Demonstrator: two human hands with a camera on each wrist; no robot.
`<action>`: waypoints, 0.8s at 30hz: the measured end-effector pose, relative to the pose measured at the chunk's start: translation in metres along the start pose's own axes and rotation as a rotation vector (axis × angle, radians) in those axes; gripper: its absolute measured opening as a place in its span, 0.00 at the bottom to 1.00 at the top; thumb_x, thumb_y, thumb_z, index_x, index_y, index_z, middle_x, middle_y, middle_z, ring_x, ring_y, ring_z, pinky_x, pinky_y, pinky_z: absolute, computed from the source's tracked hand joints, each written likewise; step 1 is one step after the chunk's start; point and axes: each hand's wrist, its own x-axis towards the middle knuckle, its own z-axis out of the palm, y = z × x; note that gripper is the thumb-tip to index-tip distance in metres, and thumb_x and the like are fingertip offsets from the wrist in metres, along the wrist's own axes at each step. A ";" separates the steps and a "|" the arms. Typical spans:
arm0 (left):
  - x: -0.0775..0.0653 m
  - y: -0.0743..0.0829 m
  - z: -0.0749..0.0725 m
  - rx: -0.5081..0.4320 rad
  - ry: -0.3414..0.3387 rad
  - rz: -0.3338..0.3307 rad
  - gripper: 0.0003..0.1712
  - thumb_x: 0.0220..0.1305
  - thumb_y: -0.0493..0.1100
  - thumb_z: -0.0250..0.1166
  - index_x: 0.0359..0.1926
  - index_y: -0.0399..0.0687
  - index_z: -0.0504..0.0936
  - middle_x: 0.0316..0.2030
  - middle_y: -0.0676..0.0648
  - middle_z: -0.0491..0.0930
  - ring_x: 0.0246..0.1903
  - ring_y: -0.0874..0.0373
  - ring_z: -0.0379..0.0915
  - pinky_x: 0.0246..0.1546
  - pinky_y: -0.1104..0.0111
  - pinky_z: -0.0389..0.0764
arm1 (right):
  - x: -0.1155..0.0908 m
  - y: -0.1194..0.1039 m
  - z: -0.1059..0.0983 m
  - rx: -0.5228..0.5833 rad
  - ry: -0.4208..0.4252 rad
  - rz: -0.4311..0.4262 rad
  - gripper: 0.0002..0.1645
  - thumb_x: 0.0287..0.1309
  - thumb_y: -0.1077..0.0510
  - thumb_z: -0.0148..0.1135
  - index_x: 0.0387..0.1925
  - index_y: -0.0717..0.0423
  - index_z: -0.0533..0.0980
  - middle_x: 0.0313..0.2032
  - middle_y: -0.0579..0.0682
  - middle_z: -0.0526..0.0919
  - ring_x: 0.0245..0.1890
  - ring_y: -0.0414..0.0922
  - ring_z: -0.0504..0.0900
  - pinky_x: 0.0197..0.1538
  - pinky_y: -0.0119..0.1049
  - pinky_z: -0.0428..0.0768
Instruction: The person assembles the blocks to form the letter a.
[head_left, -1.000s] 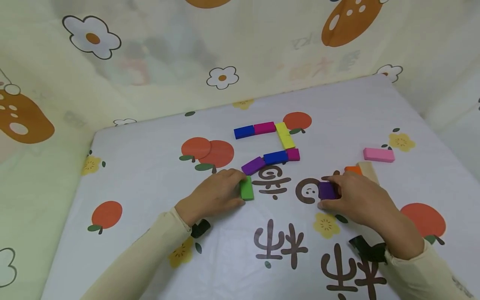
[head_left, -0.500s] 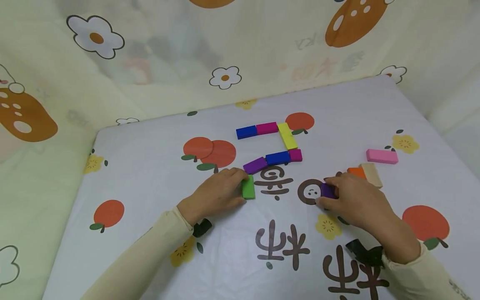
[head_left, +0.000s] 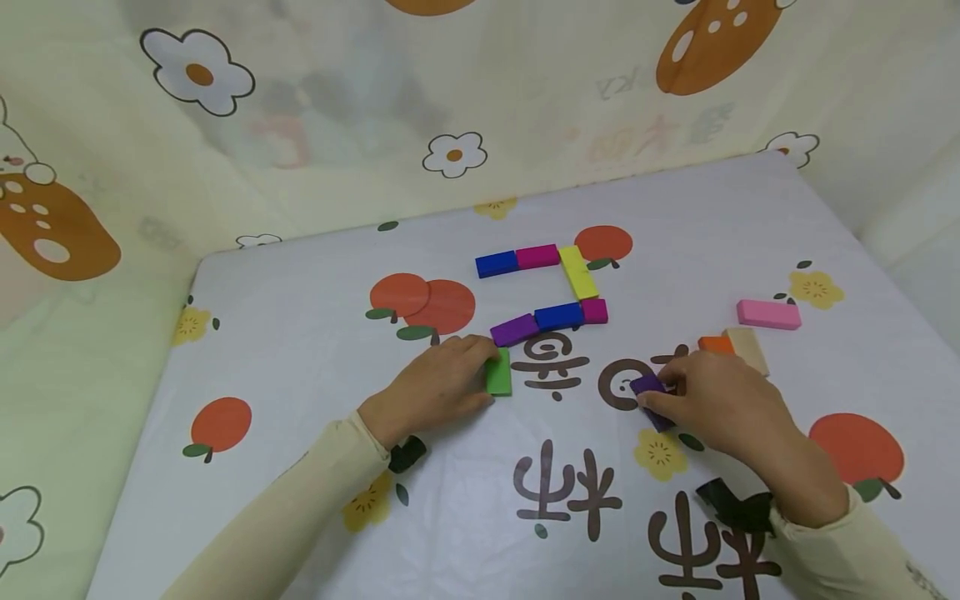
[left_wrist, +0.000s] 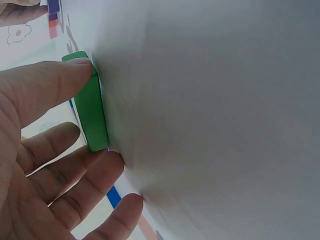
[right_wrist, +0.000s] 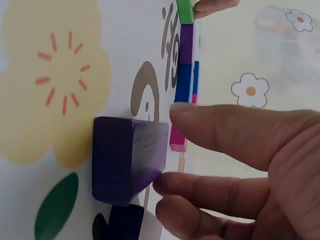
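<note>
My left hand (head_left: 431, 387) holds a green block (head_left: 498, 372), thumb at its near end and fingertips at its far end. In the left wrist view the green block (left_wrist: 91, 112) shows between thumb and fingers. The block lies just below a purple block (head_left: 514, 330) that ends a row. On the right, my right hand (head_left: 720, 400) pinches a dark purple block (head_left: 651, 396), which sits slantwise over the printed cloth. The right wrist view shows this purple block (right_wrist: 127, 160) at the thumb and fingertips, with a dark patch (right_wrist: 125, 222) below it.
The row continues with blue (head_left: 558, 317) and magenta (head_left: 595, 312) blocks, a yellow block (head_left: 578, 272), then magenta (head_left: 537, 256) and blue (head_left: 497, 264) ones. Orange (head_left: 716, 344), beige (head_left: 747, 350) and pink (head_left: 768, 314) blocks lie right. A patterned curtain (head_left: 337, 150) stands behind.
The dark purple block in my right hand has turned from square to slanted, its lower end now toward the person. My left hand stays at the green block; the view shifts slightly.
</note>
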 end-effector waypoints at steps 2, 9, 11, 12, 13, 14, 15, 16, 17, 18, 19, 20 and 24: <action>0.000 -0.001 0.000 -0.003 0.000 -0.004 0.28 0.66 0.45 0.74 0.63 0.43 0.76 0.58 0.45 0.80 0.59 0.50 0.76 0.62 0.60 0.78 | 0.001 -0.002 0.001 -0.003 -0.028 -0.017 0.27 0.55 0.45 0.78 0.45 0.63 0.88 0.28 0.48 0.86 0.29 0.46 0.76 0.25 0.37 0.72; -0.001 -0.002 0.000 -0.010 -0.009 -0.009 0.29 0.67 0.46 0.73 0.64 0.43 0.76 0.58 0.46 0.80 0.58 0.52 0.75 0.61 0.61 0.78 | 0.003 -0.012 0.009 -0.023 -0.126 -0.055 0.27 0.50 0.47 0.80 0.47 0.59 0.87 0.37 0.52 0.88 0.34 0.48 0.80 0.30 0.42 0.80; 0.000 -0.001 0.000 -0.008 -0.011 -0.006 0.29 0.66 0.47 0.73 0.64 0.43 0.76 0.58 0.45 0.80 0.59 0.51 0.75 0.61 0.61 0.78 | 0.004 -0.017 0.013 -0.033 -0.137 -0.087 0.26 0.50 0.47 0.81 0.47 0.59 0.86 0.39 0.52 0.87 0.35 0.48 0.80 0.32 0.44 0.82; 0.001 -0.001 0.000 -0.003 -0.012 -0.005 0.29 0.66 0.47 0.74 0.64 0.43 0.76 0.58 0.45 0.80 0.59 0.51 0.75 0.60 0.61 0.78 | 0.004 -0.021 0.015 -0.041 -0.133 -0.110 0.26 0.50 0.48 0.81 0.47 0.58 0.87 0.40 0.53 0.87 0.37 0.49 0.81 0.34 0.45 0.83; 0.001 -0.001 0.000 0.002 -0.014 -0.005 0.29 0.66 0.47 0.74 0.64 0.43 0.76 0.58 0.46 0.80 0.59 0.52 0.75 0.60 0.61 0.78 | 0.005 -0.025 0.018 -0.050 -0.125 -0.136 0.25 0.50 0.48 0.81 0.46 0.58 0.87 0.41 0.53 0.87 0.37 0.49 0.82 0.36 0.46 0.84; 0.001 0.000 0.000 0.006 -0.015 -0.004 0.30 0.66 0.48 0.74 0.64 0.43 0.76 0.58 0.46 0.80 0.59 0.51 0.75 0.61 0.61 0.78 | 0.005 -0.029 0.020 -0.059 -0.112 -0.162 0.24 0.50 0.49 0.81 0.46 0.57 0.87 0.42 0.53 0.87 0.39 0.50 0.82 0.38 0.47 0.85; 0.001 0.000 0.000 0.010 -0.015 -0.003 0.30 0.66 0.48 0.74 0.64 0.43 0.76 0.58 0.46 0.80 0.59 0.51 0.75 0.61 0.61 0.78 | 0.005 -0.033 0.022 -0.066 -0.100 -0.181 0.23 0.50 0.49 0.81 0.45 0.56 0.87 0.43 0.53 0.87 0.41 0.51 0.83 0.40 0.49 0.85; 0.001 0.000 0.000 0.008 -0.014 -0.002 0.30 0.66 0.48 0.74 0.64 0.43 0.76 0.58 0.46 0.80 0.59 0.51 0.75 0.61 0.61 0.78 | 0.006 -0.038 0.024 -0.071 -0.093 -0.202 0.23 0.50 0.49 0.81 0.46 0.56 0.87 0.44 0.53 0.87 0.42 0.51 0.83 0.41 0.50 0.86; 0.001 0.000 0.000 0.009 -0.013 0.001 0.30 0.66 0.48 0.74 0.64 0.43 0.76 0.58 0.45 0.80 0.59 0.51 0.75 0.61 0.61 0.78 | 0.007 -0.043 0.025 -0.074 -0.086 -0.216 0.23 0.50 0.50 0.81 0.46 0.55 0.87 0.44 0.53 0.87 0.43 0.51 0.83 0.42 0.50 0.86; 0.001 0.000 -0.001 0.012 -0.013 0.003 0.30 0.66 0.48 0.74 0.64 0.43 0.76 0.58 0.45 0.80 0.59 0.51 0.75 0.61 0.61 0.78 | 0.008 -0.048 0.027 -0.076 -0.084 -0.229 0.23 0.50 0.50 0.81 0.46 0.55 0.88 0.43 0.53 0.87 0.43 0.51 0.83 0.42 0.50 0.86; 0.000 0.000 -0.001 0.012 -0.014 0.006 0.30 0.66 0.48 0.74 0.64 0.43 0.76 0.58 0.45 0.80 0.59 0.51 0.75 0.61 0.61 0.78 | 0.009 -0.053 0.028 -0.076 -0.086 -0.239 0.23 0.50 0.50 0.81 0.47 0.55 0.88 0.43 0.52 0.86 0.42 0.51 0.83 0.42 0.49 0.86; 0.000 0.000 -0.001 0.011 -0.012 0.009 0.30 0.66 0.48 0.73 0.64 0.43 0.76 0.58 0.45 0.80 0.59 0.51 0.75 0.61 0.60 0.78 | 0.010 -0.057 0.029 -0.077 -0.091 -0.248 0.24 0.50 0.50 0.81 0.48 0.55 0.88 0.42 0.52 0.86 0.42 0.50 0.83 0.41 0.49 0.86; 0.000 0.000 -0.002 0.011 -0.014 0.014 0.30 0.67 0.48 0.73 0.64 0.42 0.75 0.59 0.45 0.79 0.59 0.51 0.75 0.62 0.60 0.78 | 0.016 -0.074 0.032 -0.083 -0.118 -0.273 0.24 0.52 0.51 0.80 0.51 0.54 0.87 0.47 0.55 0.86 0.45 0.51 0.84 0.42 0.48 0.87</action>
